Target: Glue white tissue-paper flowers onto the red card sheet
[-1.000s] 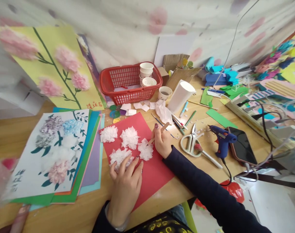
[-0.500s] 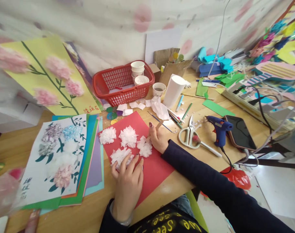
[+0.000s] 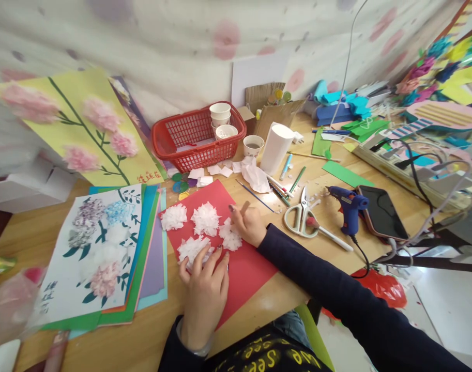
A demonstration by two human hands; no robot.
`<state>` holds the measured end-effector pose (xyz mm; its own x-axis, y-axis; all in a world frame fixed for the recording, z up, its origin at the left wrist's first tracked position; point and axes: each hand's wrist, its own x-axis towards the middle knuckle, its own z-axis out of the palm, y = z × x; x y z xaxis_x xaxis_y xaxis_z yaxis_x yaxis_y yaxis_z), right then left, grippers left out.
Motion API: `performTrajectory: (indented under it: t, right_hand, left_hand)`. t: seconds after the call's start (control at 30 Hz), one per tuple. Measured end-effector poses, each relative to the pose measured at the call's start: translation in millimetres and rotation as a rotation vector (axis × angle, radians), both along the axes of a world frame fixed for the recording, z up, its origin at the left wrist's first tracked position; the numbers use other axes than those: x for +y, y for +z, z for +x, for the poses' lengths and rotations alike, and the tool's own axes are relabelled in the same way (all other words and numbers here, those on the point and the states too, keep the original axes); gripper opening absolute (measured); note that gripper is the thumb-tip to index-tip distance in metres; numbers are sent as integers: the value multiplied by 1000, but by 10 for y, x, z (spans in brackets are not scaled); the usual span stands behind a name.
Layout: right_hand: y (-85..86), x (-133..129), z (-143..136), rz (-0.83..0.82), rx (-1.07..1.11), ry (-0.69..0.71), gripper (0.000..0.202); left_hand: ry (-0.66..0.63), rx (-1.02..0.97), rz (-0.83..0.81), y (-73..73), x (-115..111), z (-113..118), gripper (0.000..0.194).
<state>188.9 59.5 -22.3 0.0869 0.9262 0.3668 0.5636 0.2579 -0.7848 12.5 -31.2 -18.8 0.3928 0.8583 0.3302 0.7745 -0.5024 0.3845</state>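
A sheet of red paper lies in front of me with several white crumpled tissue-paper flowers on it. My left hand rests palm down with spread fingers, its fingertips on the red paper and at the edge of the lower flower. Beside the right-hand flower, my right hand is closed around a short brown stick, whose upper end sticks out above the fist. The stick's lower end is hidden by my fingers, and its exact kind cannot be made out.
At the right lie scissors, a white-handled brush, a blue glue gun and a phone. Behind stand a red basket, a paper cup and a white roll. Flower pictures and coloured sheets are at left.
My right hand has turned and its fingers have curled lower toward the right-hand flower, still around the stick. My left hand stays in place. The view has shifted slightly.
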Motion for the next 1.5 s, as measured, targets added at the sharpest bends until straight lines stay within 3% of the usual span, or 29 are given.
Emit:
performTrajectory:
  t: [0.27, 0.43, 0.53, 1.23, 1.43, 1.5]
  right_hand:
    - [56, 38, 117, 17, 146, -163, 69]
    - [14, 105, 105, -69, 122, -42, 68]
    - [-23, 124, 82, -109, 136, -30, 68]
    - [-59, 262, 52, -276, 125, -5, 69]
    - [-70, 215, 87, -179, 343, -197, 72]
    - [-66, 211, 83, -155, 378, -189, 71]
  left_hand:
    - [-34, 94, 24, 18, -56, 1, 28]
    - [-79, 218, 54, 9, -123, -1, 68]
    - [-84, 249, 38, -14, -153, 0, 78]
    - [-145, 372, 46, -91, -162, -44, 63]
    - [-131, 309, 91, -77, -188, -4, 58]
    - [-111, 278, 95, -72, -199, 16, 60]
